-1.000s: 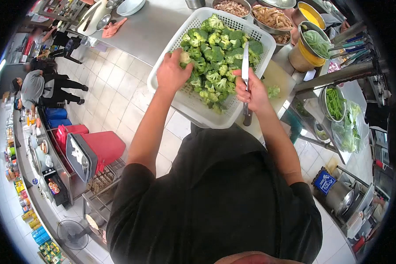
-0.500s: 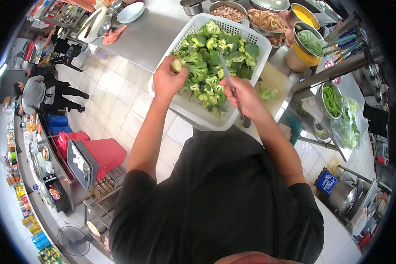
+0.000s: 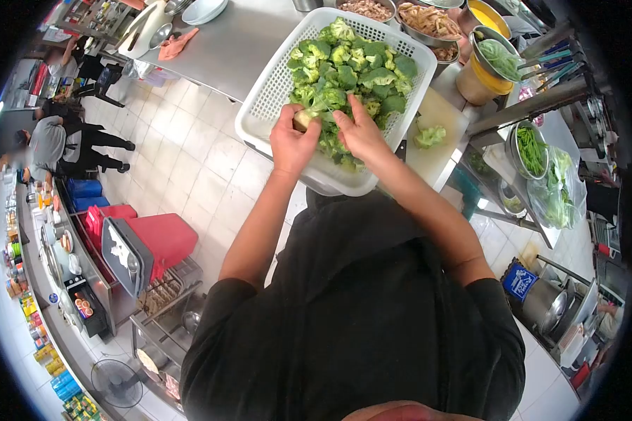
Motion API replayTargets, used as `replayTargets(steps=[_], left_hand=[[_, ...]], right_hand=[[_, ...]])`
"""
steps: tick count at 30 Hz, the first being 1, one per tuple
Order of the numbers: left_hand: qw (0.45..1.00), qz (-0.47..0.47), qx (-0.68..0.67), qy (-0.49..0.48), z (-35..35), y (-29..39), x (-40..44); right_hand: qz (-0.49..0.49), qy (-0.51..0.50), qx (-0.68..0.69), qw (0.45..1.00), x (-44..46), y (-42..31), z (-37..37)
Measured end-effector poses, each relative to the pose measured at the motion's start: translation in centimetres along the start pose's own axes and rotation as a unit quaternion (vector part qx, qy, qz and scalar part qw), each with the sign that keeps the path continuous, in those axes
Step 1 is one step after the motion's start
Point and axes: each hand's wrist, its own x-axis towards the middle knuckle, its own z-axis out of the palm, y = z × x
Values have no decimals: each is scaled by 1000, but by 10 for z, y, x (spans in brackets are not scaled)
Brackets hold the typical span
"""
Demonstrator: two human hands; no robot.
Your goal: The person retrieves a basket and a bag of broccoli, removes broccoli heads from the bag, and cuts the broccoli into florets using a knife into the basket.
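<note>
My left hand (image 3: pixel 294 138) is closed around the pale thick stem of a broccoli head (image 3: pixel 324 100), holding it over the basket. At the right side of that head, my right hand (image 3: pixel 364 132) has its thumb and fingers against the florets, and some fingertips are hidden among the green. Many cut broccoli florets (image 3: pixel 376 77) fill the white perforated basket (image 3: pixel 260 116) under both hands. A dark piece like a knife handle (image 3: pixel 401 149) shows at the basket's right edge; its remainder is hidden. No blade is visible in my right hand.
Right of the basket lies a cutting board (image 3: pixel 446 130) with a loose broccoli piece (image 3: pixel 430 136). Bowls of sliced food (image 3: pixel 428 27) stand behind it. Green beans (image 3: pixel 531 154) sit in a bowl farther right. A red bin (image 3: pixel 163 242) and a person (image 3: pixel 53 144) are on the left.
The knife has left my right hand, which has moved left to the broccoli head. My left hand has come right and slightly down with the head, bringing both hands close together.
</note>
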Motion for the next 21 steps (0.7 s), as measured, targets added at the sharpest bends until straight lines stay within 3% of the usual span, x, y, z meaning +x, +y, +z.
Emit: replayTargets(steps=[3,6,8,11,15,17,21], left_hand=[[1000,7,8,3,-1,-3,-3],[1000,20,16,5,-2,-1,-4],[1000,16,21,-3,-3,0,-8],[996,55,67,-14,-5,-4,-9],[995,62,75,-17,-2,-10,-9],[996,46,74,-19,-2,-8,-9],[998,37,59,-3,-3,-9,0]], right_hand=[[1,-5,-8,1000,3,4,2],[7,7,67,998,-3,1,6],[14,-5,-3,1000,2,4,0],[102,-14,-8,995,-6,-13,0],[-7,53,-108,993,19,20,10],[8,51,-90,995,19,20,11],[67,-3,78,995,2,-10,-8]])
